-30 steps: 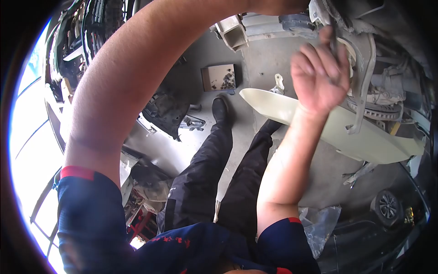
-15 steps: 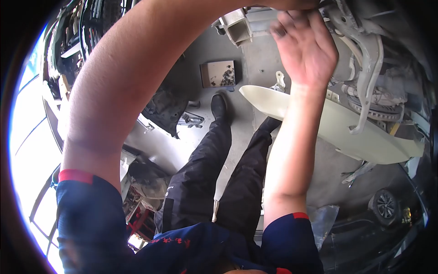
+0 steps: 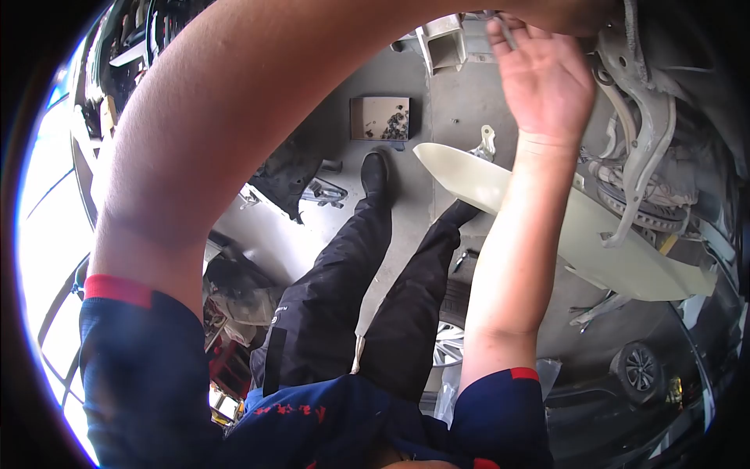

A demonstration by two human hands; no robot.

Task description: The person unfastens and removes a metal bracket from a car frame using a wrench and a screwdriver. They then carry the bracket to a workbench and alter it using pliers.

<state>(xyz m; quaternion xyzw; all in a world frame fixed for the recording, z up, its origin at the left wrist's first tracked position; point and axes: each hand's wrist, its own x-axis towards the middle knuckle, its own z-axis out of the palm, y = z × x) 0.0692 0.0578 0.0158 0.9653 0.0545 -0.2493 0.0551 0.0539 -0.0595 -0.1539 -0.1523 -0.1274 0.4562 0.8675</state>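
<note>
My left forearm arches across the top of the view, and my left hand (image 3: 582, 14) is dark and cut off at the upper edge; its fingers do not show. Just below it, my right hand (image 3: 551, 86) is raised with its bare palm towards me. Its fingers point up, apart, with some tips hidden behind the left hand. A thin grey piece shows beside the leftmost finger; what it is cannot be made out. Both hands are close to the vehicle's exposed metal frame (image 3: 652, 86). Below the right hand, a long pale cream panel (image 3: 594, 234) passes behind the right forearm.
A shallow box (image 3: 367, 119) of small dark fasteners sits on the floor ahead of my feet. Dark and metal car parts (image 3: 289, 180) lie to the left. A brake disc (image 3: 641, 211) shows at right, and a dark car with a wheel (image 3: 641, 367) stands lower right.
My right hand has shifted right and its fingers look straighter. The left forearm has swung slightly right. The camera view has shifted a little, showing a wheel beside my leg.
</note>
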